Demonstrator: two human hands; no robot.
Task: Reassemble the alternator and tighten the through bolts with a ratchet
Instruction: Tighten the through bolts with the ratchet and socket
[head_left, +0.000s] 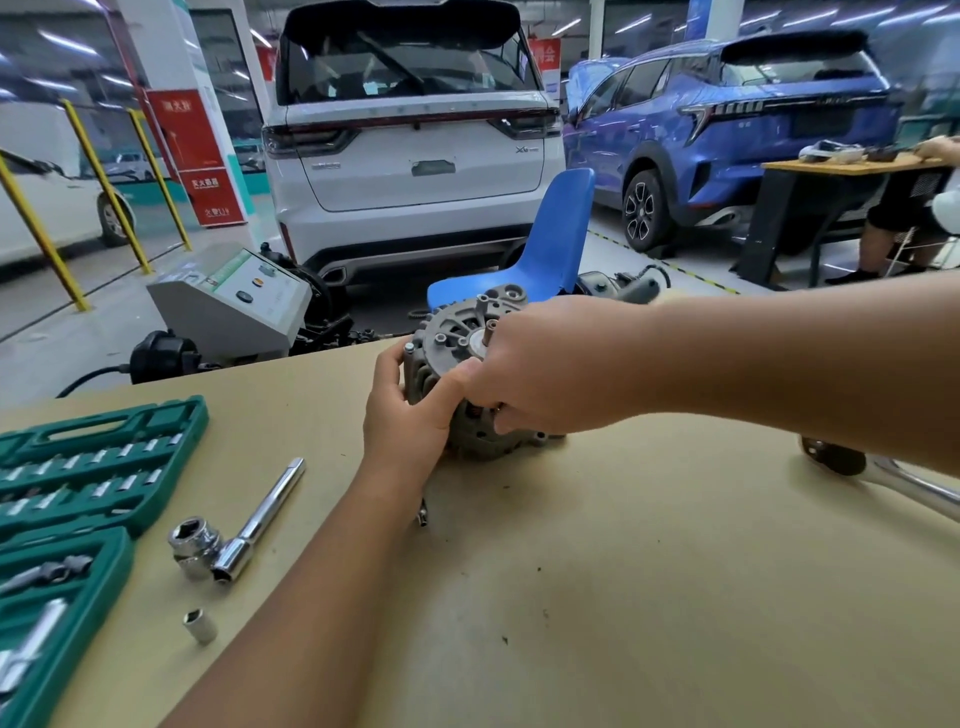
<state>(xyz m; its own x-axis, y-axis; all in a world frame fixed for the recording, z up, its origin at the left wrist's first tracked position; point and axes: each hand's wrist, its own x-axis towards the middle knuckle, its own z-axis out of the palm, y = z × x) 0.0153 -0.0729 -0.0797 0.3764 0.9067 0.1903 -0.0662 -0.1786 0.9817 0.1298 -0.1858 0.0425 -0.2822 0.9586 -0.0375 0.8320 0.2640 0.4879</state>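
Observation:
The grey alternator (457, 332) stands near the far edge of the tan table (623, 571), its ribbed end housing tilted toward me. My left hand (402, 415) grips its left side, thumb up on the housing rim. My right hand (550, 364) reaches in from the right and wraps over the top and front of the housing, fingers curled round its lower edge. A chrome ratchet (893, 480) lies at the right, partly hidden under my right forearm. A small bolt-like part (423, 512) lies just beside my left wrist.
A green socket case (78, 467) lies open at the left edge. A chrome extension bar with a large socket (239, 530) and a loose small socket (200, 626) lie beside it. A blue chair (540, 249), a grey machine (234, 296) and parked cars stand behind the table.

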